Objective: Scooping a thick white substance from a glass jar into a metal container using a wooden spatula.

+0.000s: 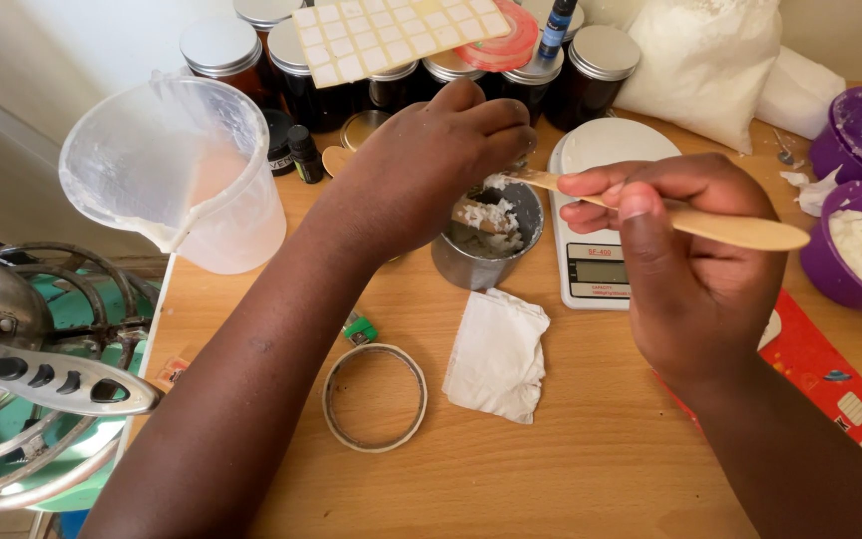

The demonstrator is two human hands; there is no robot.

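My left hand [421,165] curls over the rim of a small metal tin [473,262] that holds white waxy lumps, gripping it at the far left side. My right hand [685,265] pinches a flat wooden stick [720,228], whose tip reaches into the tin and carries white residue. A second wooden stick lies inside the tin. The tin stands on the wooden table [571,449], just left of a white kitchen scale [596,215].
A clear plastic jug [177,170] with milky residue stands at the left. Dark jars with silver lids [591,70] line the back under a label sheet [391,35]. Purple bowls [860,240] sit right. A tape ring [374,396], folded tissue [496,354] and a stove with pan handle [52,379] lie near.
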